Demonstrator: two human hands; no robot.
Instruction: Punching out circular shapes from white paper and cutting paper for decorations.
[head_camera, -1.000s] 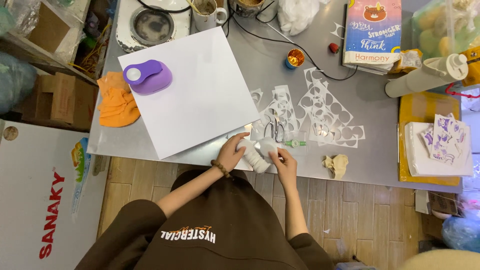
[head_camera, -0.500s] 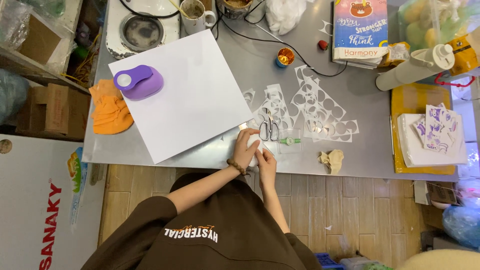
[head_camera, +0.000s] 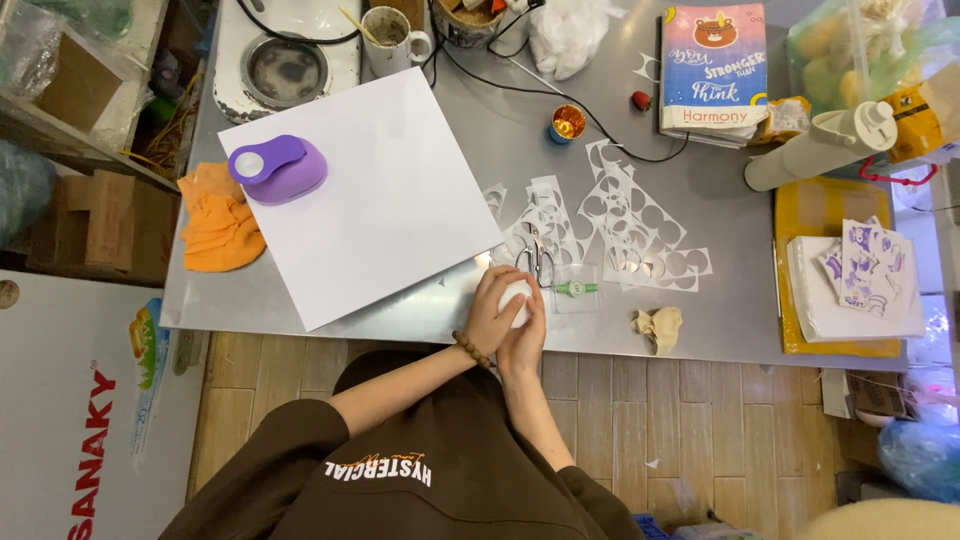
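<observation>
Both hands meet at the front edge of the steel table (head_camera: 720, 330). My left hand (head_camera: 488, 318), with a bead bracelet on its wrist, and my right hand (head_camera: 527, 338) are cupped together around a small white object (head_camera: 516, 294), which is mostly hidden. Just beyond the hands lie small scissors (head_camera: 537, 262) and white paper strips with round holes punched out (head_camera: 625, 222). A large white sheet (head_camera: 380, 210) lies to the left, with a purple paper punch (head_camera: 278, 168) standing on its far left corner.
An orange cloth (head_camera: 215, 222) lies at the table's left edge. A crumpled tissue (head_camera: 658, 326) and a small clear bag (head_camera: 576, 288) lie right of the hands. A mug (head_camera: 390, 32), small gold-filled pot (head_camera: 568, 122), book (head_camera: 713, 70), white bottle (head_camera: 825, 148) and yellow tray of stickers (head_camera: 850, 275) sit further off.
My hands were apart on the white object a second ago; they have closed together around it. The view has shifted slightly.
</observation>
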